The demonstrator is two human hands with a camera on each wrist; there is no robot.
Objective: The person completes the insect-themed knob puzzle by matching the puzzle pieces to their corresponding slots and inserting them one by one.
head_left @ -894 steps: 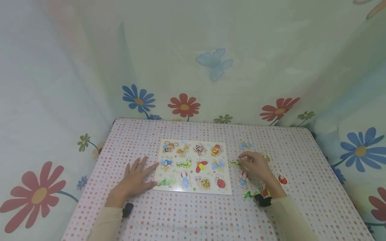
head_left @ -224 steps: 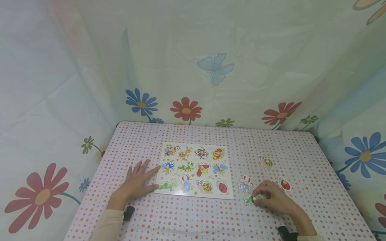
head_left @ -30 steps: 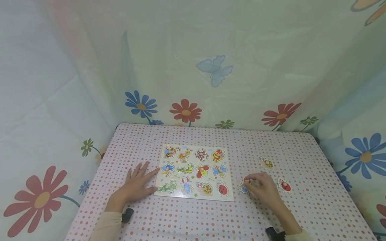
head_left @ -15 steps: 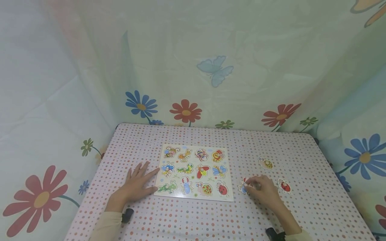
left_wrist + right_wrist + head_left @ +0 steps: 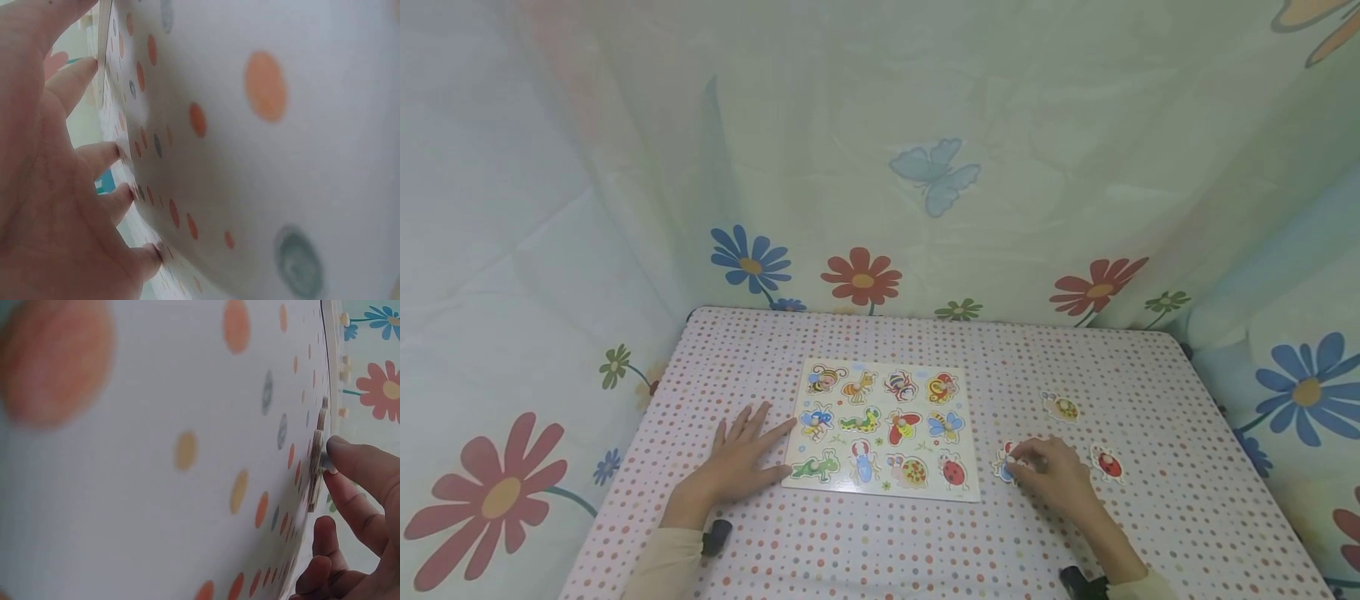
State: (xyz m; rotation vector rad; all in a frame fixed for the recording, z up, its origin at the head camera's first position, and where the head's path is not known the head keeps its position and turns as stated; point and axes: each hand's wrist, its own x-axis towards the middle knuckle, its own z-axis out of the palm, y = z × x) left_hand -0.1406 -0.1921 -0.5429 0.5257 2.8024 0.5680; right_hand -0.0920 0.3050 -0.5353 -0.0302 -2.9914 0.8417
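A pale wooden insect puzzle board (image 5: 880,491) lies mid-table in the head view. My left hand (image 5: 733,462) rests flat with spread fingers, thumb and index fingertip at the board's left edge; the left wrist view shows its fingertips on the cloth. To the right of the board, my right hand (image 5: 1056,479) pinches the small knob of a blue-and-red beetle puzzle piece (image 5: 1003,467), partly hidden by the fingers. In the right wrist view, thumb and a finger meet at the knob, and the piece (image 5: 315,465) appears to lie on the cloth. The board's beetle, snail and ladybug spots show no knobs.
A snail piece (image 5: 1063,407) lies behind my right hand and a ladybug piece (image 5: 1107,462) lies to its right. Polka-dot cloth (image 5: 880,550) covers the table. A flowered curtain (image 5: 820,167) hangs along the back and sides.
Since the oldest frame, the caterpillar, dragonfly, red-winged and green insect pieces have left the right side and sit in the board. My right hand reached the beetle piece; lately it barely moves.
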